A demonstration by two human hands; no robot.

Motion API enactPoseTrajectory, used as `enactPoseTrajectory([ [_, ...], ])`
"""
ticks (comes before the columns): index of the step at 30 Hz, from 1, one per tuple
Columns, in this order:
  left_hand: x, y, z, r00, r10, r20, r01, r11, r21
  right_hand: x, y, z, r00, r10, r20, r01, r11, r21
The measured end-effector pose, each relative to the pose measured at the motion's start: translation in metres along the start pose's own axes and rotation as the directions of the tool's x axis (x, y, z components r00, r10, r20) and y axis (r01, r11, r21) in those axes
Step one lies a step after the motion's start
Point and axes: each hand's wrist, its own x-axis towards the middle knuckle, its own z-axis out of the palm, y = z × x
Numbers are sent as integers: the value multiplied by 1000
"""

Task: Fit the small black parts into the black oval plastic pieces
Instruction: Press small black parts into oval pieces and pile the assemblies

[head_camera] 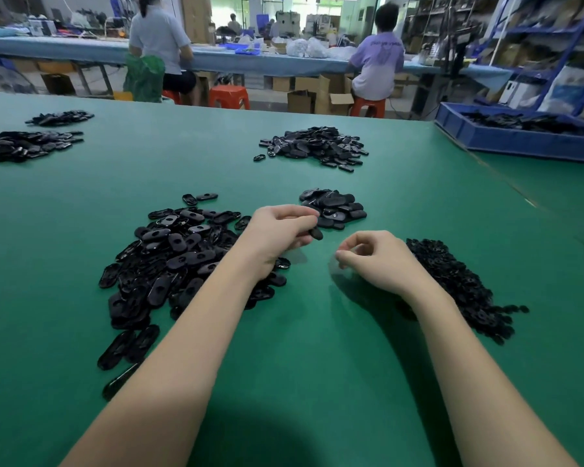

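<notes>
Left hand (277,230): fingers pinch one oval piece (316,233) above the green surface (317,365). Right hand (378,261): fingers curled together; whether they grip a small part, cannot tell. Small stack (334,207) just beyond the hands, probably finished pieces. Large heap of oval pieces (169,257) at left and heap of small parts (462,284) at right remain: most work left. Blue tray (506,136), far right, holds more black pieces.

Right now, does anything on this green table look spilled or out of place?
Nothing looks damaged. A few oval pieces have strayed from the big pile toward the near edge, and the left hand holds one piece.
</notes>
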Motion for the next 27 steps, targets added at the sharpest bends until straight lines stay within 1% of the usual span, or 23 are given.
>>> enactPoseTrajectory([
  [4,-6,-11,27,995,-68,79,82,980,-182,0,12,-26,994,73,-81,-78,995,-60],
  [6,-7,-17,35,991,-86,100,106,971,-216,-1,21,-39,985,121,-123,-137,982,-129],
  [10,-7,-23,41,987,-99,127,126,966,-226,-5,32,-53,972,208,-106,-230,934,-272],
  [12,-7,-25,42,985,-102,137,131,964,-230,-6,34,-55,967,235,-99,-254,917,-309],
  [17,-8,-25,43,980,-120,157,154,962,-227,-7,35,-57,949,240,-203,-293,909,-298],
  [22,-9,-24,42,981,-121,154,151,968,-199,-10,32,-51,952,269,-145,-304,886,-349],
  [27,-9,-24,40,984,-122,132,147,968,-201,-10,31,-47,940,271,-207,-330,875,-354],
])
